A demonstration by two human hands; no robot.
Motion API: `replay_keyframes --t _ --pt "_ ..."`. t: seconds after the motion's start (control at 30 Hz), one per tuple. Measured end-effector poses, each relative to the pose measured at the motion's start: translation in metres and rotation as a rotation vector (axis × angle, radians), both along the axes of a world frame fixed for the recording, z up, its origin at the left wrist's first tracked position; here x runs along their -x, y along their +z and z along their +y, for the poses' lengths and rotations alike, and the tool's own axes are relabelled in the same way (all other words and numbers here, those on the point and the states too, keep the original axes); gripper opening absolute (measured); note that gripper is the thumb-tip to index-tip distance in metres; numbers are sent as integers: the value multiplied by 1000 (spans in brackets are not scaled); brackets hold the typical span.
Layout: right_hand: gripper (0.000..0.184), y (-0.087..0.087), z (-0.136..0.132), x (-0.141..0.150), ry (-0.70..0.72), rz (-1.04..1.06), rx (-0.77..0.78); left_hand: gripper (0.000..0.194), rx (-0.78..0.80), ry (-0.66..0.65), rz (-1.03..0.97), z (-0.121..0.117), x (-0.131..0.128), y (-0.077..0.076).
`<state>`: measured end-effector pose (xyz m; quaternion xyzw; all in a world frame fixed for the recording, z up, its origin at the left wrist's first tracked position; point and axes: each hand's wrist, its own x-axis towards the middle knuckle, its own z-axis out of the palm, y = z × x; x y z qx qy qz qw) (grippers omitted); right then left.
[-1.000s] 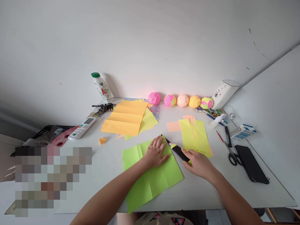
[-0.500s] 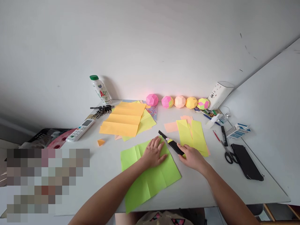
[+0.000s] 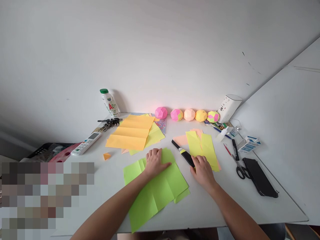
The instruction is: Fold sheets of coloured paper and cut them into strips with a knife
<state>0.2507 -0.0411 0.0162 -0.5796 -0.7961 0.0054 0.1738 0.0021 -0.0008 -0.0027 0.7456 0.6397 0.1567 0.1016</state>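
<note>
A creased green paper sheet (image 3: 150, 196) lies at the front of the table, with my left hand (image 3: 155, 164) on its upper part, fingers spread. From under its right edge a smaller green piece (image 3: 181, 196) sticks out. My right hand (image 3: 203, 170) is closed around the black and yellow utility knife (image 3: 186, 156), whose blade end points up and left, just right of the green sheet. Beyond the knife lie yellow-green paper strips (image 3: 207, 150) over peach pieces (image 3: 180, 140).
A folded orange sheet (image 3: 132, 131) and a small orange paper piece (image 3: 106, 156) lie left. Faceted paper balls (image 3: 189, 114) line the wall. At right are scissors (image 3: 241, 172), a black pouch (image 3: 260, 176) and a glue bottle (image 3: 222, 135); at left, a remote (image 3: 86, 143) and a bottle (image 3: 110, 103).
My left hand and the green sheet have shifted left, away from the knife. A smaller green piece now shows at the sheet's lower right edge. The knife stays in my right hand.
</note>
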Motion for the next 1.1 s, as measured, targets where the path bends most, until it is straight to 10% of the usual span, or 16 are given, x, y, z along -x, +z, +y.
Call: replay_keyframes --t 0.53,0.87,1.1 --pt "22 10 -25 29 281 97 -76 84 135 0 45 8 26 10" --pt "20 12 -28 23 333 47 19 43 219 -59 -129 16 42 13" --pt "53 14 -31 26 375 -22 72 50 265 -121 -146 19 48 23"
